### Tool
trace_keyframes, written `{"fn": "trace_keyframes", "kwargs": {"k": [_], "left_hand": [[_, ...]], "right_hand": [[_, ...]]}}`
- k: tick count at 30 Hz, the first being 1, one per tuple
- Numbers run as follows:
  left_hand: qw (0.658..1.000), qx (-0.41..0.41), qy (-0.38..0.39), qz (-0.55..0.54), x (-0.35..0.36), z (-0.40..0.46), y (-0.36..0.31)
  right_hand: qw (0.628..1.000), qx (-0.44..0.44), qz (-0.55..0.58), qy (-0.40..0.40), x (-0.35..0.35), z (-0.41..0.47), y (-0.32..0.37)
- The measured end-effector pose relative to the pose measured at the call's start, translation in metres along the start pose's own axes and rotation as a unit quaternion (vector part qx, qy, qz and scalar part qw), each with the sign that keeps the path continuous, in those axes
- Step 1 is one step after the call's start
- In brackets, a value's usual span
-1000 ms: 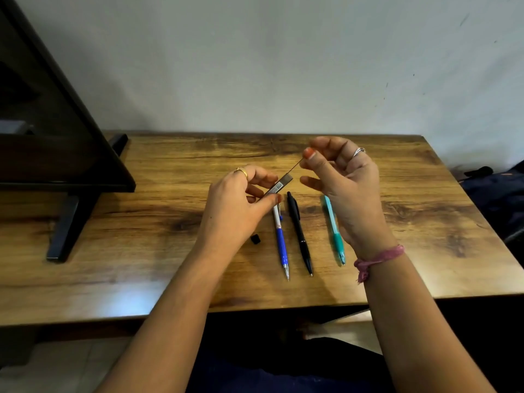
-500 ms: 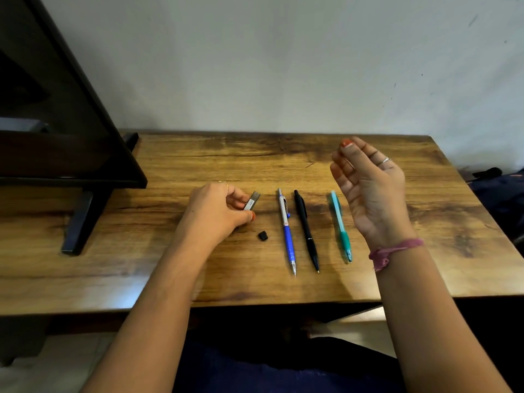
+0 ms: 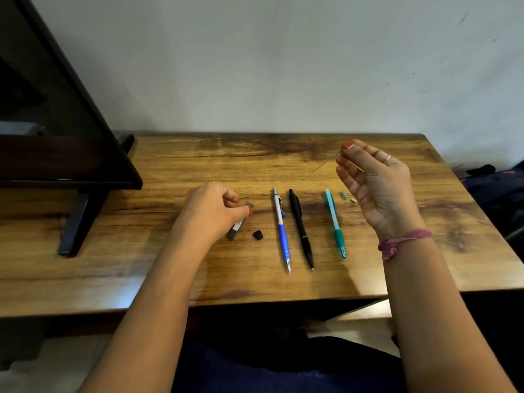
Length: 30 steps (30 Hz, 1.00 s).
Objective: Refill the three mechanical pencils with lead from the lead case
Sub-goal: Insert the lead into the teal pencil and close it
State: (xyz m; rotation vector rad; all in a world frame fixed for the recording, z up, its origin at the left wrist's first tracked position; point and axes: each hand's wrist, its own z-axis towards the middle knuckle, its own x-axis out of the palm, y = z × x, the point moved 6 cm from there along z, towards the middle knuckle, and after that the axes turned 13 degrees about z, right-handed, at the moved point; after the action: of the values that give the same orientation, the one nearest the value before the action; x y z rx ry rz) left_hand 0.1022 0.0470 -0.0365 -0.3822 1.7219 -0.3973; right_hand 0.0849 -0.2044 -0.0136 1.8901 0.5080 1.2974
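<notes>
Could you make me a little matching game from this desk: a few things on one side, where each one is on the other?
Things:
1. blue pencil
2. black pencil
3. lead stick
4. lead case

Places:
A. pinched in the right hand
B. under the left hand
C. middle of the pencil row
D. left end of the pencil row

Pairs: 1-D, 2-C, 3-A, 4-B

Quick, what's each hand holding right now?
Left hand: fingertips on the lead case lying on the table.
Right hand: pinching a thin lead.
</notes>
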Motion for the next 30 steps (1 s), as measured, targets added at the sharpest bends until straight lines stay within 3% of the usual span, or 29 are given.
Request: {"fn": "trace_keyframes", "kwargs": {"k": [3,9,21,25,30], "left_hand": [[0.997,0.046,-0.055,-0.015,-0.001,-0.008,-0.031],[0.992,0.123,-0.031,0.022,0.049,-0.02,-0.111],[0.995,0.063,0.003,0.083,0.09,-0.012,-0.138],[0.998,0.05,0.035,0.012,0.083,-0.009,-0.136],[0.984,0.095,-0.059,-0.139,0.042,-0.012,-0.135]], "right_hand": [[1.0,-0.019,-0.013,-0.01,-0.007,0.001,0.014],[0.997,-0.058,-0.039,-0.032,-0.016,0.0,0.036],[0.991,-0.102,-0.084,-0.034,-0.024,0.001,0.051],[0.987,-0.119,-0.1,-0.032,-0.019,-0.002,0.058],[0.978,-0.184,-0.092,-0.025,-0.002,-0.016,0.076]]}}
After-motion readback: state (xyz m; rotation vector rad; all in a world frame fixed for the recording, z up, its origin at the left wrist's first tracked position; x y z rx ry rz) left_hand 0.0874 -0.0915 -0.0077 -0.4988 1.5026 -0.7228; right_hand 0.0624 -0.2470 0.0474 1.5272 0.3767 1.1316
